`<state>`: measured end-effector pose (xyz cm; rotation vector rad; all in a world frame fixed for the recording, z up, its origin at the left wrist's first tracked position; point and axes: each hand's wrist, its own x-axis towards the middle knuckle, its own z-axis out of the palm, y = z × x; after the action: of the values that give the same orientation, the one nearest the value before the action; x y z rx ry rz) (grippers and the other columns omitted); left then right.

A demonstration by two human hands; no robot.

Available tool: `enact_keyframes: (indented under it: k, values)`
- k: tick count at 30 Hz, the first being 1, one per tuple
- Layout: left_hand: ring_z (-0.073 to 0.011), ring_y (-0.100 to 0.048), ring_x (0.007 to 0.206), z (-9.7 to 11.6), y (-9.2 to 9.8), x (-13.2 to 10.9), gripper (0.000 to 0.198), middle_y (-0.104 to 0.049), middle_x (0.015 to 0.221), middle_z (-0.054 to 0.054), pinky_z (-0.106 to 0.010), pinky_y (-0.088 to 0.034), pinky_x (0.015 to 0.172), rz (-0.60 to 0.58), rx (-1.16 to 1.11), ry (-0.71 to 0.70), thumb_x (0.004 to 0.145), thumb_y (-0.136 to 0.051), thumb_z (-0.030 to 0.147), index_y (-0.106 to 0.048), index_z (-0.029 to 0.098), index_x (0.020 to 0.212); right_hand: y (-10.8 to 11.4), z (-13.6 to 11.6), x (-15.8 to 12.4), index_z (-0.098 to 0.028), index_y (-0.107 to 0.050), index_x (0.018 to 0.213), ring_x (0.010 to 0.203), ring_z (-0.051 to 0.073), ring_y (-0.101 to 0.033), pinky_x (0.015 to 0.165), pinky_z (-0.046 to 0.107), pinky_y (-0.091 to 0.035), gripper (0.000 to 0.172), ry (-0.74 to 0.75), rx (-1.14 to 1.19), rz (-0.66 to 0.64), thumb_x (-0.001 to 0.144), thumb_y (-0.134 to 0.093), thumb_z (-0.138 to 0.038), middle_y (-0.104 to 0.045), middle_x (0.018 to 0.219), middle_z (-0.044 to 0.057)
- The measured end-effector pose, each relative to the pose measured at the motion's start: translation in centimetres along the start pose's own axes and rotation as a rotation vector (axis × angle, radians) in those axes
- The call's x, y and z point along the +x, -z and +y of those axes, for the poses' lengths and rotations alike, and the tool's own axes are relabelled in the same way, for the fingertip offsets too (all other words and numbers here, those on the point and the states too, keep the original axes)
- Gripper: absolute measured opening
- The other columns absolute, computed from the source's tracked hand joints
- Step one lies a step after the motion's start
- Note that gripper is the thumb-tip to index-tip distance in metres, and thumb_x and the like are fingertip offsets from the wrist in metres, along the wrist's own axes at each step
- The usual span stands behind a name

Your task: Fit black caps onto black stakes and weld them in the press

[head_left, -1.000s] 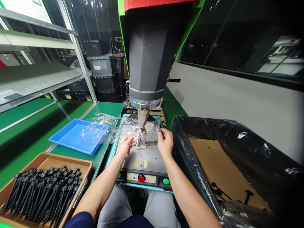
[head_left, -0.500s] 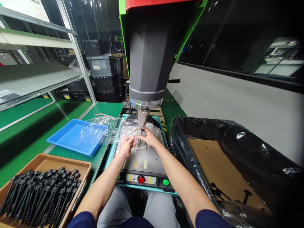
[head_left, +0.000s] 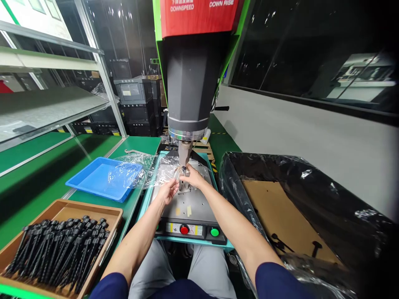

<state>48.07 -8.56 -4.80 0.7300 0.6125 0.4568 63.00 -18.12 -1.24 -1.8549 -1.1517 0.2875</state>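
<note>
Both hands are at the small metal fixture [head_left: 184, 187] on the machine's grey plate [head_left: 174, 211], just under the tip of the press horn [head_left: 184, 151]. My left hand [head_left: 169, 190] is closed at the fixture's left side, its fingers pinched on something too small to make out, beside clear plastic film [head_left: 149, 168]. My right hand [head_left: 192, 176] reaches in from the right, thumb and fingers curved around a small dark part [head_left: 183, 169] at the top of the fixture. The fingertips partly hide that part.
A brown tray [head_left: 120, 214] of black rod-like parts [head_left: 62, 249] stands at the lower left, a blue tray [head_left: 93, 182] behind it. To the right is a plastic-lined box [head_left: 230, 178] with several black parts. Red [head_left: 184, 229] and green [head_left: 214, 232] buttons line the machine's front.
The camera view has tilted up slightly, showing more of the red machine panel. Both hands stay at the fixture, with only slight finger movement.
</note>
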Motion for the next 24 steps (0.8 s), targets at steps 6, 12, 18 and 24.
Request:
enact_keyframes:
  k: [6, 12, 18, 24]
  values:
    - [-0.0106, -0.069, 0.068, 0.2, 1.0, -1.7, 0.029, -0.072, 0.093, -0.007, -0.018, -0.055, 0.059, -0.042, 0.011, 0.080, 0.075, -0.078, 0.035, -0.065, 0.015, 0.093, 0.2, -0.3, -0.2, -0.025, -0.047, 0.135, 0.120, 0.027, -0.054, 0.102, 0.044, -0.042, 0.075, 0.038, -0.058, 0.014, 0.067, -0.079, -0.029, -0.057, 0.130, 0.009]
    - [-0.0128, -0.069, 0.071, 0.1, 2.3, -4.8, 0.035, -0.072, 0.097, -0.011, -0.021, -0.055, 0.062, -0.051, 0.125, 0.104, 0.071, -0.081, 0.037, -0.067, 0.015, 0.094, 2.7, -1.6, -1.6, -0.022, -0.037, 0.146, 0.133, 0.034, -0.042, 0.109, 0.050, -0.036, 0.093, 0.033, -0.129, 0.091, 0.065, -0.082, -0.034, -0.045, 0.143, 0.015]
    - [-0.0202, -0.069, 0.083, -0.2, 8.7, -9.7, 0.043, -0.072, 0.092, -0.011, -0.030, -0.055, 0.075, 0.173, 0.530, -0.317, 0.069, -0.079, 0.044, -0.068, 0.014, 0.097, 5.4, -0.1, -10.8, -0.021, -0.049, 0.135, 0.117, 0.028, -0.055, 0.097, 0.045, -0.048, 0.059, 0.074, -0.061, 0.510, 0.083, -0.066, -0.044, -0.057, 0.127, 0.013]
    - [-0.0297, -0.061, 0.112, -3.2, 16.1, -12.6, 0.059, -0.061, 0.126, -0.013, -0.045, -0.048, 0.097, 0.443, 1.057, -0.557, 0.074, -0.070, 0.049, -0.059, 0.019, 0.124, 0.3, 7.4, -23.0, -0.016, -0.055, 0.126, 0.116, 0.034, -0.053, 0.094, 0.051, -0.048, 0.060, -0.253, -0.269, 0.583, 0.082, -0.056, -0.058, -0.053, 0.124, 0.019]
